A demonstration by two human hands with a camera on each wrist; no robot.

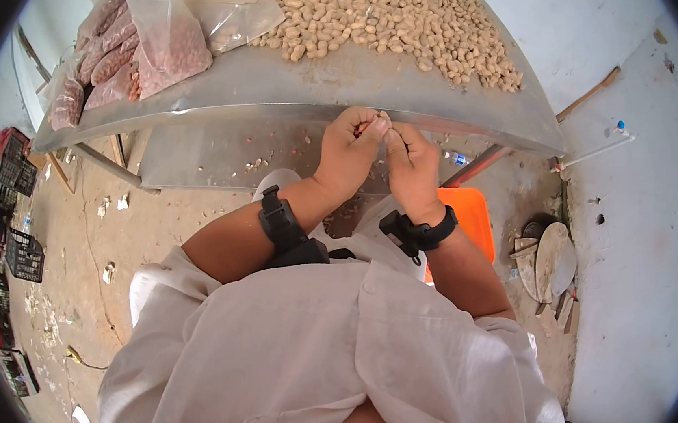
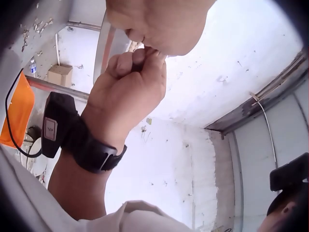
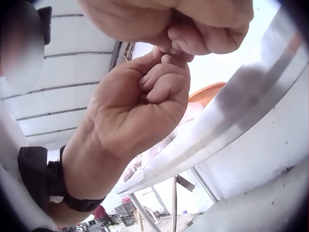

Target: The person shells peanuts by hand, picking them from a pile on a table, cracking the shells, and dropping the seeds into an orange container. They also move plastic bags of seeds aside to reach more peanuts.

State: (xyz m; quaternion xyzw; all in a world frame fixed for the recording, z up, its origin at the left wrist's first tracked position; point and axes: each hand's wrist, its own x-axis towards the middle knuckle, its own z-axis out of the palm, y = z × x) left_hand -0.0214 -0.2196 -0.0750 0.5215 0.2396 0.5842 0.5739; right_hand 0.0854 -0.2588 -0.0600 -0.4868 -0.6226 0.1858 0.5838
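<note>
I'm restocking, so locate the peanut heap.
In the head view, the peanut heap lies at the top, on the far part of the metal table, just right of the plastic bags.

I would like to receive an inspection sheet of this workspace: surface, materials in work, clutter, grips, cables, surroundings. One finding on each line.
Surface: metal table, smudged, bare strip along the near edge.
Job's things: unshelled peanuts heaped toward the far side; clear bags of reddish kernels at left; small pale piece, apparently a peanut, between the grips.
Clutter: scattered bits on the lower shelf; black crates at left.
Grips: left grip and right grip meet at the small piece, fingers curled.
Cables: one black cable beside the right wrist device.
Surroundings: marked white wall at right; orange container, partly hidden by the right arm.
</note>
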